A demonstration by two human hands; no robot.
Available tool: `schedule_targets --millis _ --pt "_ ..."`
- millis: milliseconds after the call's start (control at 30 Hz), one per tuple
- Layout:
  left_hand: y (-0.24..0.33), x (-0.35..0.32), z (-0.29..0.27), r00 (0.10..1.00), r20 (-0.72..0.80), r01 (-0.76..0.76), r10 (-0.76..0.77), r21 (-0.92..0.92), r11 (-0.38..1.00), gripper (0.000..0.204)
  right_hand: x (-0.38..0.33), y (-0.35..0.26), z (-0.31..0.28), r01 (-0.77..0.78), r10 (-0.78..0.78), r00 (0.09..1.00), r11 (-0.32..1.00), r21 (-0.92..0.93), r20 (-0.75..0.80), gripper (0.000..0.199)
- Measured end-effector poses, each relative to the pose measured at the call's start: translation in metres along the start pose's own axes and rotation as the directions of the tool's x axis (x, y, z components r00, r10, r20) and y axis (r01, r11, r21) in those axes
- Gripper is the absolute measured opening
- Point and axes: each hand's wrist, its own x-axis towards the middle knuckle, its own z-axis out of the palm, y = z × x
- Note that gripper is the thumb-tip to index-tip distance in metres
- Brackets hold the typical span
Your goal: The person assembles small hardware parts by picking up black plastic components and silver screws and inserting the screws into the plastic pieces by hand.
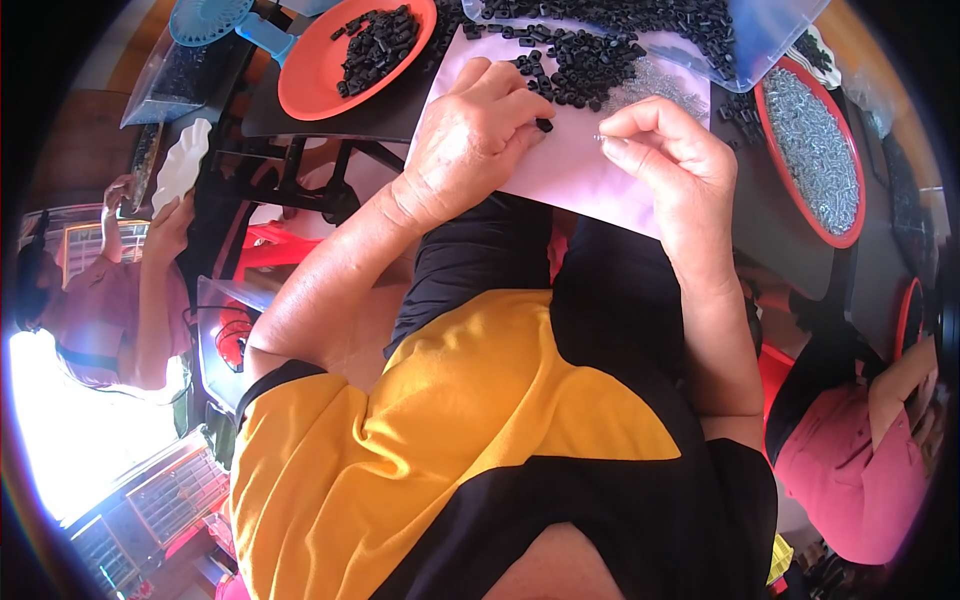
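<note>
A person's left hand [475, 135] is pinching a small black part [544, 125] over a pale pink sheet [570, 190]. Just apart, the right thumb and forefinger are pinching a tiny metal piece [598, 137], probably a screw. Pairing seems underway, calling for careful lining up.

On the table [785, 250] lies a sheet [580, 190]. On its far part is a heap of small pieces [575, 68], with loose screws [655, 90] just to the right. A tub [775, 40] stands behind them. At far left is a plate [308, 85] with more pieces [380, 50] in it; at right, a dish [846, 240] contains screws [820, 150].
</note>
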Motion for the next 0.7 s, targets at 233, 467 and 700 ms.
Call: schedule_targets --millis 233,467,700 --pt "-0.008 0.006 0.010 0.995 0.001 -0.095 0.096 0.099 0.991 0.010 0.010 0.007 0.007 0.043 -0.042 0.999 0.996 -0.075 0.019 0.009" --pt "0.014 -0.002 0.006 0.993 0.013 0.115 -0.117 -0.309 0.944 0.009 0.025 0.004 0.011 0.304 -0.267 0.951 0.905 -0.297 0.157 0.017" --pt "0.027 -0.002 -0.012 0.880 0.253 0.471 -0.402 -0.574 0.670 0.012 0.028 -0.013 0.014 0.505 -0.400 0.858 0.771 -0.388 0.322 0.025"
